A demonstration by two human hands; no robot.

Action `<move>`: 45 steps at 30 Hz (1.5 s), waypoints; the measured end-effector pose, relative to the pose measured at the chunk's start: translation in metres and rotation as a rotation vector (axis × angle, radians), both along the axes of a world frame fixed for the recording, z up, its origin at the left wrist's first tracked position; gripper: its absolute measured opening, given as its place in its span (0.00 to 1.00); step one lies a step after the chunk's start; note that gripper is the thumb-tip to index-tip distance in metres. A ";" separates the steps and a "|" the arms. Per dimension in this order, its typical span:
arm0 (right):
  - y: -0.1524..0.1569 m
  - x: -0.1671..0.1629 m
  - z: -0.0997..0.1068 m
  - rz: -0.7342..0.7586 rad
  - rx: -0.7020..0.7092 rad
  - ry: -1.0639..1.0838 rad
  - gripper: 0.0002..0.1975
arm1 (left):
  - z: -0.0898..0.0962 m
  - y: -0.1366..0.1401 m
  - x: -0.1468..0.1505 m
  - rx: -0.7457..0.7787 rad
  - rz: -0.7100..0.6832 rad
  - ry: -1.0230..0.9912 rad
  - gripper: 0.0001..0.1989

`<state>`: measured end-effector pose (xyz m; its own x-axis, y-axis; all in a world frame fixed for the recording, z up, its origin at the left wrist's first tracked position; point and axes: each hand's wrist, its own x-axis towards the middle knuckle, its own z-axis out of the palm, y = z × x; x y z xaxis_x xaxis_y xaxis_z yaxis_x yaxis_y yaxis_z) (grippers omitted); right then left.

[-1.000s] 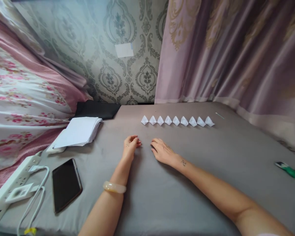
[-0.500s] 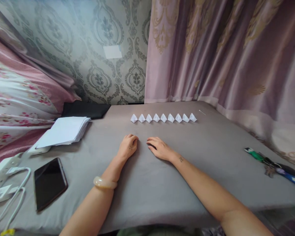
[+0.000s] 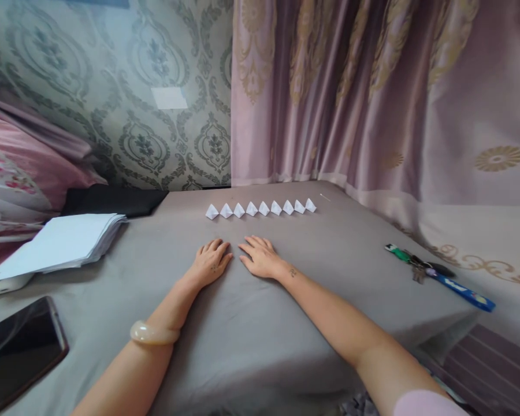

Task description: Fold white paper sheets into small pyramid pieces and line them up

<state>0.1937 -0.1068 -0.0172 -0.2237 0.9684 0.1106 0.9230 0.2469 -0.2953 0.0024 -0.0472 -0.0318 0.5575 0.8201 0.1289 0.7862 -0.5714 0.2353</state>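
Left hand [image 3: 210, 264] and right hand [image 3: 262, 258] palm-down on grey cloth [image 3: 329, 248], digits extended, thumbs near each other but apart; nine folded white paper pieces [image 3: 264, 208] in a row beyond them; paper stack [image 3: 65, 241] and dark phone [image 3: 23, 353] at left; keys [image 3: 418, 273] with blue strap [image 3: 463, 292] at right; pale bangle [image 3: 153, 334] on left forearm.

The smartphone [image 3: 23, 352] at 8 o'clock gets chopped by the left edge, a paper stack [image 3: 65, 242] buries most of some white thing [image 3: 9, 285] at 9, and finer creases on the folded paper pieces [image 3: 264, 208]? Way too tiny.

white folded papers [image 3: 264, 208] | nine, peaked | row on grey cloth [image 3: 242, 323]
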 end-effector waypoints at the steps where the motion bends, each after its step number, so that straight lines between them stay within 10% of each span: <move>1: -0.001 0.000 0.001 0.000 -0.008 -0.004 0.25 | 0.000 0.000 0.000 0.002 0.002 0.008 0.23; 45: 0.004 -0.001 -0.003 -0.005 -0.022 -0.030 0.26 | 0.002 0.009 -0.004 0.018 -0.014 0.062 0.25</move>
